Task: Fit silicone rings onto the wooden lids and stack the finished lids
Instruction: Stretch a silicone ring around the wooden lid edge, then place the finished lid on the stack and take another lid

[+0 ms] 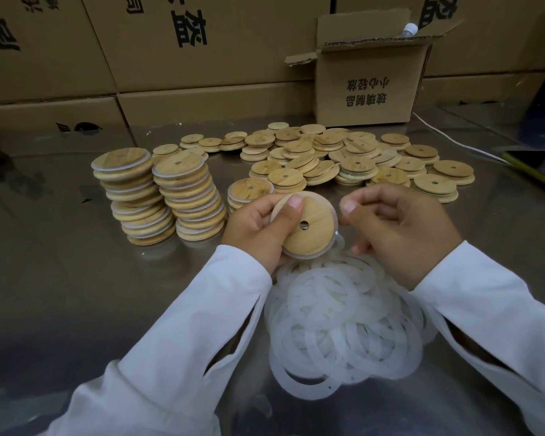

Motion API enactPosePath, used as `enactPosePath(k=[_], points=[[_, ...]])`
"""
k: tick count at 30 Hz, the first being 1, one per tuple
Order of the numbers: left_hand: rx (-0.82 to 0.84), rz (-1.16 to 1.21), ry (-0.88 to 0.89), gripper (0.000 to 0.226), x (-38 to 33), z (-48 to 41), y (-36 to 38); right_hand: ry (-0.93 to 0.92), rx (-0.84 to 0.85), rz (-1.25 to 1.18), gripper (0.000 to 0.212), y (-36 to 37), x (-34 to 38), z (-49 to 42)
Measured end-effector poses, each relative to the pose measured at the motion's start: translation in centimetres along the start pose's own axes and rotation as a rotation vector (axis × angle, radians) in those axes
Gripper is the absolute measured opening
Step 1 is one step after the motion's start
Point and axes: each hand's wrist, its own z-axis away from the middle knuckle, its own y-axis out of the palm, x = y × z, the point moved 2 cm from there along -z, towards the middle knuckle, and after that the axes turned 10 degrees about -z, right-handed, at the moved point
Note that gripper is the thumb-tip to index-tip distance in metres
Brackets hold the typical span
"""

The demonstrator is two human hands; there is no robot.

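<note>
The left hand (258,226) is raised over the metal table (76,278), palm turned inward, its fingers wrapped behind a wooden lid (309,229) and its thumb pressed on the lid's face near the upper edge. A white ring (336,239) sits partly round the lid's right and lower rim.

The right hand (400,228) is level with it, fingers curled and thumb tip just beside that rim, though I cannot tell whether it pinches the ring. A pile of rings (343,325) lies below the wrists and two stacks of lids (167,196) stand to the left.
</note>
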Motion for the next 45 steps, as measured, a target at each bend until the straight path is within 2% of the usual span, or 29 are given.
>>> enactPosePath(k=[2, 5, 8, 13, 18, 21, 24, 29, 33, 35, 38, 41, 43, 45], points=[[-0.020, 0.043, -0.049, 0.012, 0.1, -0.1, 0.0, 0.043, 0.002, -0.016, 0.005, 0.1, -0.2, -0.1], [-0.025, 0.098, -0.099, 0.013, 0.2, -0.1, 0.3, 0.157, 0.137, -0.050, 0.010, 0.6, -0.5, 0.2], [-0.004, 0.100, -0.095, 0.014, 0.2, 0.1, 0.6, 0.164, 0.219, -0.038, 0.008, 0.9, -0.5, 0.4], [-0.027, 0.113, -0.120, 0.012, 0.0, 0.1, 0.8, 0.122, 0.122, -0.044, 0.001, 0.6, -0.1, -0.6], [-0.092, 0.023, -0.091, 0.006, 0.0, -0.2, 0.7, 0.140, -0.012, -0.021, 0.005, 1.1, 0.3, -3.1], [-0.109, 0.011, -0.090, 0.005, -0.1, -0.1, 0.5, 0.230, 0.009, -0.039, 0.008, 2.8, 0.3, -5.4], [-0.113, -0.002, -0.097, 0.014, 0.0, 0.0, 0.4, 0.333, 0.043, -0.005, 0.022, 5.1, 0.4, -7.6], [-0.123, -0.050, -0.083, 0.019, 0.1, 0.1, 0.4, 0.449, 0.128, 0.251, 0.032, 8.3, 0.5, -9.9], [-0.104, -0.087, -0.057, 0.019, 0.1, 0.3, 0.4, 0.510, 0.179, 0.302, 0.041, 8.8, -0.5, -10.4], [-0.103, -0.092, -0.053, 0.019, 0.1, 0.3, 0.5, 0.491, 0.174, 0.381, 0.039, 8.5, -1.1, -10.8], [-0.106, -0.082, -0.051, 0.019, -0.1, 0.2, 0.5, 0.473, 0.087, 0.380, 0.057, 7.7, -1.7, -11.5], [-0.113, -0.062, -0.057, 0.019, -0.1, 0.2, 0.6, 0.359, -0.024, 0.287, 0.037, 6.7, -2.0, -12.9], [-0.117, -0.056, -0.055, 0.019, 0.0, 0.1, 0.7, 0.252, -0.039, 0.322, 0.024, 6.1, -2.3, -13.4], [-0.113, -0.054, -0.049, 0.019, 0.1, 0.1, 0.7, 0.179, 0.028, 0.394, 0.029, 5.9, -3.0, -13.2]])
